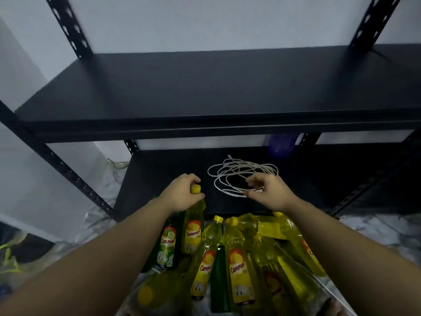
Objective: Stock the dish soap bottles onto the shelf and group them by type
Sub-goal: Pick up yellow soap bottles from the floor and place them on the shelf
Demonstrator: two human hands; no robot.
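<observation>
While the left hand [182, 192] grips a yellow bottle [193, 226] by its neck at the lower shelf's [159, 179] front edge, the right hand [266, 190] pinches the white cord [237, 172], probably clearing room; remaining bottles [239, 258] lie on the floor.

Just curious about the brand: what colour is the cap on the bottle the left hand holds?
Yellow. The cap peeks out of the left hand, clearest in the head view.

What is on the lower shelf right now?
A coiled white cord lies on the lower shelf, with something purple behind it. No bottles there. The upper shelf hides the back.
</observation>
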